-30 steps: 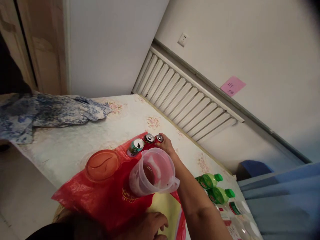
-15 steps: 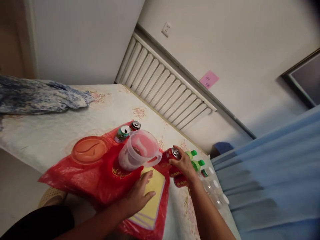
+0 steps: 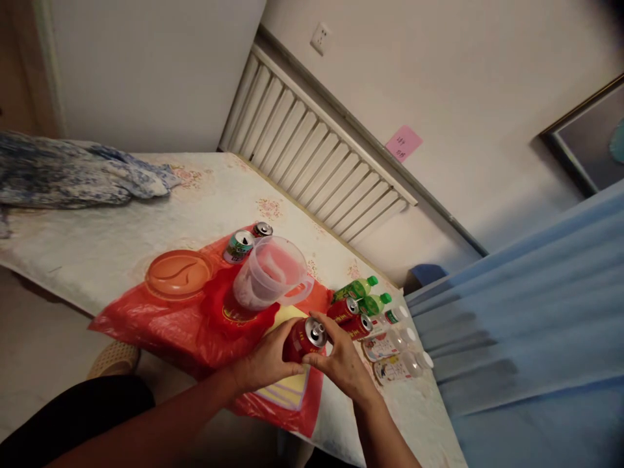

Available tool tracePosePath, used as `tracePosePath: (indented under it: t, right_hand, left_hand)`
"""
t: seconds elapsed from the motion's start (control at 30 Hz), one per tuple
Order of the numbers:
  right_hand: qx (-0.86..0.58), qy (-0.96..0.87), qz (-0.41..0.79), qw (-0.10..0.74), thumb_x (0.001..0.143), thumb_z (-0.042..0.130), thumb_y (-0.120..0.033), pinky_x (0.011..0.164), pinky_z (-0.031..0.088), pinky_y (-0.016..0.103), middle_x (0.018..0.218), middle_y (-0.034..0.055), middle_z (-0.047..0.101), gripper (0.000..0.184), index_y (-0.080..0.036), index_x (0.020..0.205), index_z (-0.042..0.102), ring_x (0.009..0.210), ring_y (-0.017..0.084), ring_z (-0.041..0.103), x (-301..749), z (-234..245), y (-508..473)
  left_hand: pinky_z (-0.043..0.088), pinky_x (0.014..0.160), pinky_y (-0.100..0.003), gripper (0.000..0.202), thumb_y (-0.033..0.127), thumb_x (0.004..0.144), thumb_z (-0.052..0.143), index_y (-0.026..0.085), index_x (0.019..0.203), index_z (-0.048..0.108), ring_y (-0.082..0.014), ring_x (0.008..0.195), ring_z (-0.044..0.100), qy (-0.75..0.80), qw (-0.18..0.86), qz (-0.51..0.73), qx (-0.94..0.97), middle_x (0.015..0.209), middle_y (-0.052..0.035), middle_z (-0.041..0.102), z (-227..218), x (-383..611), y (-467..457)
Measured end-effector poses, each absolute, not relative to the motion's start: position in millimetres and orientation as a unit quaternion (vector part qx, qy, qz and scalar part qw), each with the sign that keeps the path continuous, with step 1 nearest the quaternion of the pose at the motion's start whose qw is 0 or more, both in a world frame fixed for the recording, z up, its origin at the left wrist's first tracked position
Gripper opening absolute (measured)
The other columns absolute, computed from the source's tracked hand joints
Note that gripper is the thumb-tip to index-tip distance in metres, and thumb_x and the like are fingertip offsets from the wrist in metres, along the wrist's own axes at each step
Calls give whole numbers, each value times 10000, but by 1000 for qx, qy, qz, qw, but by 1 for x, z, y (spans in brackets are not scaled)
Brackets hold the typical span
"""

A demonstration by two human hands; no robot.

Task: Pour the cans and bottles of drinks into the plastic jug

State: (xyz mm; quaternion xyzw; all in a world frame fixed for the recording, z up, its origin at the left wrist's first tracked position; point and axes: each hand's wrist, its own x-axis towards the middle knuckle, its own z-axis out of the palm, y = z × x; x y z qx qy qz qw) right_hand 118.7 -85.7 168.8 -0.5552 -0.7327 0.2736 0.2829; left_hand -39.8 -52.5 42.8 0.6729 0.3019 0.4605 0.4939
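Note:
Both of my hands hold one red drink can [image 3: 298,340] above a folded yellow cloth [image 3: 292,389]. My left hand [image 3: 267,357] wraps its left side, and my right hand [image 3: 341,357] grips it from the right near the silver top. Behind the can stands a clear plastic pitcher [image 3: 268,276] with its handle to the right. Left of the pitcher lies a round orange lid [image 3: 179,273]. A green can [image 3: 238,247] and a dark can [image 3: 263,229] stand beyond it. A red plastic bag [image 3: 166,331] is spread beneath these things.
Right of my hands are two red cans [image 3: 358,327], two green-capped bottles [image 3: 373,303] and several clear bottles [image 3: 394,369]. A blue patterned cloth [image 3: 88,175] lies at the far left. A radiator [image 3: 312,149] runs behind the table; a blue curtain [image 3: 517,325] hangs right.
My right hand has brought the red can from the row at the right to the middle, in front of the pitcher. My left hand, open before, has closed on the can.

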Motion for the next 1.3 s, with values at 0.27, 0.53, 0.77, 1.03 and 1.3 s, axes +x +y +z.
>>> tracePosePath:
  t: [0.27, 0.53, 0.77, 1.03, 1.3]
  right_hand:
    - [-559, -685, 268, 383, 836, 678, -323, 818, 533, 333, 995, 72, 725, 174, -201, 958, 698, 911, 219, 680, 106, 171, -85]
    - [-578, -682, 213, 394, 802, 667, -290, 724, 502, 289, 902, 59, 698, 157, -198, 691, 607, 811, 186, 636, 91, 168, -91]
    - [-569, -566, 294, 520, 793, 677, -517, 804, 551, 366, 967, 82, 712, 348, -191, 911, 635, 881, 232, 698, 106, 157, -43]
    - [-526, -622, 350, 462, 879, 392, -645, 666, 517, 312, 585, -2, 561, 482, -239, 637, 490, 590, 164, 560, 71, 117, 19]
    - [-505, -592, 323, 538, 813, 581, -561, 476, 330, 239, 471, -97, 331, 435, -243, 592, 383, 438, 95, 331, 43, 142, 44]
  left_hand:
    - [446, 1053, -421, 708, 86, 618, 665, 235, 1275, 447, -257, 1202, 563, 287, 504, 475, 662, 1264, -70, 592, 67, -57, -55]
    - [464, 1028, -396, 703, 93, 620, 666, 248, 1268, 444, -247, 1171, 570, 285, 461, 490, 683, 1237, -48, 593, 54, -58, -57]
    - [412, 1108, -444, 765, 105, 595, 692, 257, 1309, 463, -299, 1286, 508, 302, 494, 455, 676, 1349, -59, 566, 58, -76, -57]
    - [426, 1086, -433, 795, 143, 585, 739, 231, 1334, 489, -313, 1253, 534, 287, 535, 408, 682, 1348, -74, 579, 61, -102, -54]
    - [430, 1070, -435, 801, 153, 577, 777, 235, 1329, 513, -315, 1239, 546, 270, 554, 383, 688, 1330, -64, 594, 69, -119, -51]
